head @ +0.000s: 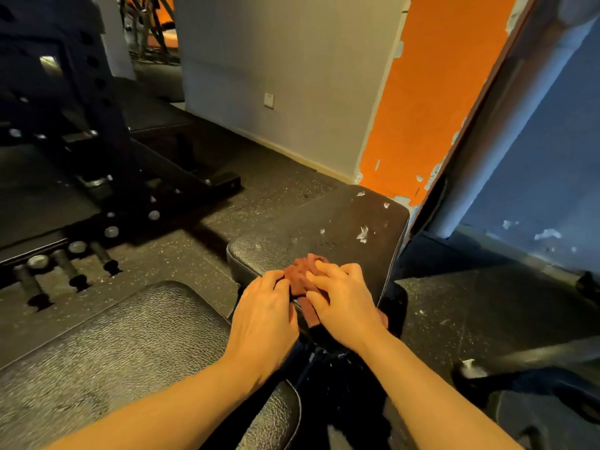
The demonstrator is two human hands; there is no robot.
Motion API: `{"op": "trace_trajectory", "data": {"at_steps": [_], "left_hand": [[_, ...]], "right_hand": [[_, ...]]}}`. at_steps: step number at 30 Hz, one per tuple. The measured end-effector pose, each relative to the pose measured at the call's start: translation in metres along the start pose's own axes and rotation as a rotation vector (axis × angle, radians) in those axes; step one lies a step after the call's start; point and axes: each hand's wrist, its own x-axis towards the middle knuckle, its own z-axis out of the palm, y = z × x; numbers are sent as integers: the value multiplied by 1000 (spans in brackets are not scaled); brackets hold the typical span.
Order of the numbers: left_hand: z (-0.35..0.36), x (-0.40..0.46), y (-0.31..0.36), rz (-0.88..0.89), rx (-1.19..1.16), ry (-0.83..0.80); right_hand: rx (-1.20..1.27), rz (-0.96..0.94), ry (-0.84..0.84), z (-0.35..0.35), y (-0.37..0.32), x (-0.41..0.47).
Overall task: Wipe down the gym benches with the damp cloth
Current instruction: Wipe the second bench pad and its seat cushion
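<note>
Both hands on a bunched reddish-brown cloth [300, 276] at the near edge of the far bench pad [341, 222]; left hand [264, 316] at the cloth's left side, fingers curled onto it, gripping its edge; right hand [344, 300] lies over the cloth's right side, fingers bent and spread across the top, pinning and holding it against the pad; a strip of cloth hangs down between the two hands into the gap between pads; a bit of cloth also shows past the right wrist. Far pad is black textured vinyl, rounded corners, with white flecks and scuffs toward its far right corner; it runs toward an orange wall panel [431, 92] with chipped paint. Near pad [130, 352], same black vinyl, bigger in view, sits lower left under the left forearm; the two pads are apart, dark frame visible in the gap. Both forearms bare, coming in from the bottom. Floor [276, 190] is dark speckled rubber. Left side: black rack frame [107, 196] with bolts and a row of short pegs [68, 267] sticking out low down; another black bench [156, 115] behind it, further back. Grey wall [292, 60] ahead with a white socket plate [268, 100]; blue wall [545, 177] on the right with flaked paint; dark base foot [535, 378] lower right, details too dim to make out
</note>
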Motion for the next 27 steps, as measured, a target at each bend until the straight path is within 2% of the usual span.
{"op": "trace_trajectory", "data": {"at_steps": [2,5,10,12,15,23,27], "left_hand": [[-7,1,-9,65,-23,-48],[-19,2,-29,208,101,-120],[-21,1,-35,105,58,-81],[-19,2,-35,135,62,-80],[-20,1,-37,76,45,-74],[-21,2,-40,-51,-35,-56],[-20,3,-38,-70,30,-54]], "right_hand": [[-123,-61,-53,-16,1,-13],[-249,-69,-50,-19,8,-20],[-59,-19,-71,9,-10,21],[-52,-3,-75,19,-16,45],[-78,-19,-88,27,-27,67],[-85,-104,-118,8,-36,18],[-87,-93,-152,8,-43,39]]}}
